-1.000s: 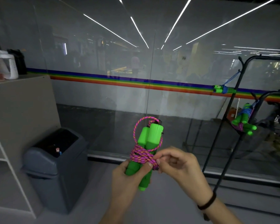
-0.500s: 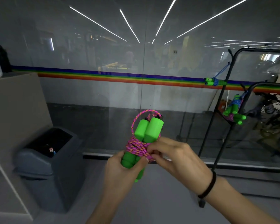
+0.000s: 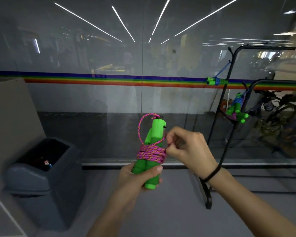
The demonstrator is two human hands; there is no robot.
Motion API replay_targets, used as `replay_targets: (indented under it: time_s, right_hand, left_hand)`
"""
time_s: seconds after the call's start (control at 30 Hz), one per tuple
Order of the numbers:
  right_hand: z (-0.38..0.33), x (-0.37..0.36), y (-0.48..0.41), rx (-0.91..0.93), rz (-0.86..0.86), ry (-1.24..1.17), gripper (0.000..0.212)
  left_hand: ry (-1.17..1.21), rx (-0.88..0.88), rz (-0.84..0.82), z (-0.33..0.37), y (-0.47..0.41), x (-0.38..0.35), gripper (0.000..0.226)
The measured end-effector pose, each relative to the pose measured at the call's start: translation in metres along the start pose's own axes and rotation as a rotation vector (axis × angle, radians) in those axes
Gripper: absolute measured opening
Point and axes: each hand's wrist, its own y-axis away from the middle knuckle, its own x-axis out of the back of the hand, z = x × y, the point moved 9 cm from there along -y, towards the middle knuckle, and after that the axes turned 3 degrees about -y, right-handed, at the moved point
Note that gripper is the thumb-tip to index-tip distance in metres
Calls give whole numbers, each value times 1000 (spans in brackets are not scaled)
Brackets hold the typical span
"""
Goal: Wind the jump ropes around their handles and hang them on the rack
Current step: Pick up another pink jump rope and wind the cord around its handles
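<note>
I hold a jump rope with two green handles upright in front of me. Pink-orange cord is wound tightly around their middle, and a loop of it arches over the top. My left hand grips the lower ends of the handles. My right hand pinches the cord at the right side of the winding. A black rack stands to the right. On it hang a wound rope with blue cord up high and two more wound ropes lower down.
A dark grey bin stands at lower left beside a beige shelf unit. A glass wall with a rainbow stripe runs across ahead. Bicycles sit behind the glass at right. The rack's foot rests on the grey floor.
My right hand has shifted from the front of the winding to its right side and pulls the cord outward. The view has turned slightly, so the rack sits closer to centre.
</note>
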Motion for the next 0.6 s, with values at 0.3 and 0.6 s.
replay_targets:
  time_s: [0.3, 0.6]
  right_hand:
    - [30, -31, 13, -400, -96, -735, 12]
    - [80, -38, 12, -610, 198, -859, 16]
  left_hand:
    - [208, 91, -160, -5, -6, -5, 24]
    - [365, 248, -193, -11, -22, -19, 15]
